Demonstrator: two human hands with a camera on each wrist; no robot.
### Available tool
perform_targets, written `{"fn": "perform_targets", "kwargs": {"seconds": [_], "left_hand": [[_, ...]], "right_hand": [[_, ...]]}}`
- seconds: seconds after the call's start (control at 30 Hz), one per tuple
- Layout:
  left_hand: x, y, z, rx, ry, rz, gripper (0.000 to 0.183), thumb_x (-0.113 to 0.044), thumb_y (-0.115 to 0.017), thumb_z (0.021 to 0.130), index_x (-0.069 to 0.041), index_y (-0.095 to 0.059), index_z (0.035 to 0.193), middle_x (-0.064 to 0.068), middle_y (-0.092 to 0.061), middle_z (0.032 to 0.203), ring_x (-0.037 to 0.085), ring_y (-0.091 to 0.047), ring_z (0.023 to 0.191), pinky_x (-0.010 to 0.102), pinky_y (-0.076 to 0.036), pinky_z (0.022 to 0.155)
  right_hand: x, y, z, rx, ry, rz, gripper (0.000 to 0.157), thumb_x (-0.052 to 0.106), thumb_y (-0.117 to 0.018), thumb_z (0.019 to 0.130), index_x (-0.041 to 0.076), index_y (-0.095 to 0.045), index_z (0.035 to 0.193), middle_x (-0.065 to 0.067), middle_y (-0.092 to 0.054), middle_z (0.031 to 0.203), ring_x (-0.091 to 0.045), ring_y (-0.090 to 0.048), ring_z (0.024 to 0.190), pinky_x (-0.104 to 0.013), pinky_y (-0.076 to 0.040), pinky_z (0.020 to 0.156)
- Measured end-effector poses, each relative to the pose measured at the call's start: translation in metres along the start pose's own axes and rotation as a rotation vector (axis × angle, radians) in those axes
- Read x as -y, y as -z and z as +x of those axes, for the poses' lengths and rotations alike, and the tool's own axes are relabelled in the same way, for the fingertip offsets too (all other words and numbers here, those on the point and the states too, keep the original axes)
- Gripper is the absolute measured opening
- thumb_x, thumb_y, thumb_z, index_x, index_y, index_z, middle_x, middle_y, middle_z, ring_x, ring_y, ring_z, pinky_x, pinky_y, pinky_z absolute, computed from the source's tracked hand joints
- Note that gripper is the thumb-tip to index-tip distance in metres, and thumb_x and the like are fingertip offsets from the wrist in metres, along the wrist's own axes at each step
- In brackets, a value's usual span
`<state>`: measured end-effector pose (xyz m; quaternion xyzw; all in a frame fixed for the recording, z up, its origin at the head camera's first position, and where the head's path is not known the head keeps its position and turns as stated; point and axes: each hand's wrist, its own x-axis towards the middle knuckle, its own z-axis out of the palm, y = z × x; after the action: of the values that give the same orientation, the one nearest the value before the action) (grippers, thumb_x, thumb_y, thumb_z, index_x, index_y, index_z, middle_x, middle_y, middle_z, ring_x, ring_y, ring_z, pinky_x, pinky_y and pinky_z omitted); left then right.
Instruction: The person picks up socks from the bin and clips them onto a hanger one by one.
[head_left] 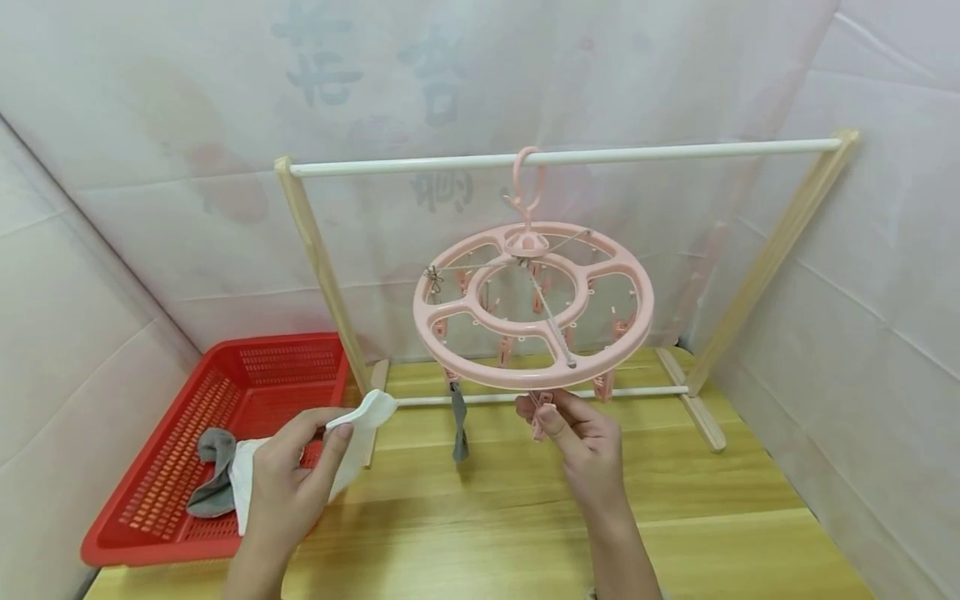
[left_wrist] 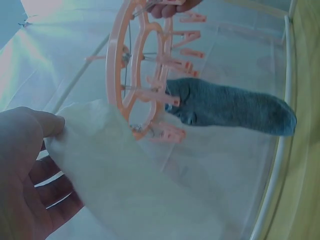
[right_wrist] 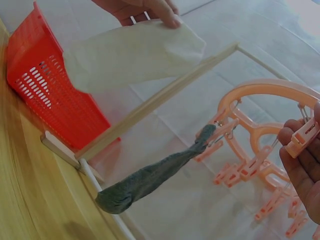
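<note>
"Head view?"

"Left hand pinches white cloth at the round hanger's eight o'clock; right hand grips a peg at its six. Tugging that peg might tilt the hanger or slide its hook."

"Left wrist?"

"Thumb and fingers hold only the cloth's edge (a slim grip), so snagging a peg could drag it loose."

"Right wrist?"

"A grey sock hangs toward eight o'clock; a hard swing might shake it free."
</note>
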<state>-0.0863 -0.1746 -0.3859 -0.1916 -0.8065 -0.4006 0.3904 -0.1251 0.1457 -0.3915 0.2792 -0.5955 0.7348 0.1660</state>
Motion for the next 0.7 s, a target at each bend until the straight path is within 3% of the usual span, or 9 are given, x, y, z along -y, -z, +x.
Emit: {"fn": "perform_targets", "kwargs": {"seconds": [0.47, 0.7], "left_hand": [[-0.018, -0.032, -0.002, 0.096, 0.018, -0.153, 0.028, 0.007, -0.071, 0.085, -0.012, -0.073, 0.106, 0.002, -0.074, 0.097, 0.008, -0.067, 0.079, 0.015, -0.054, 0.073], [-0.023, -0.054, -0.003, 0.177, -0.009, -0.229, 0.023, 0.001, -0.07, 0.09, -0.015, -0.071, 0.106, -0.001, -0.073, 0.093, 0.007, -0.065, 0.079, 0.017, -0.053, 0.075]], "right_hand": [[0.0, -0.004, -0.001, -0.002, 0.001, 0.032, 0.027, -0.007, -0.049, 0.1, -0.023, -0.057, 0.12, -0.012, -0.076, 0.102, -0.02, -0.074, 0.097, -0.04, -0.056, 0.091], [0.001, -0.005, 0.0, -0.009, 0.012, 0.04, 0.026, -0.006, -0.049, 0.1, -0.023, -0.057, 0.119, -0.015, -0.076, 0.102, -0.021, -0.074, 0.096, -0.041, -0.056, 0.09]]}}
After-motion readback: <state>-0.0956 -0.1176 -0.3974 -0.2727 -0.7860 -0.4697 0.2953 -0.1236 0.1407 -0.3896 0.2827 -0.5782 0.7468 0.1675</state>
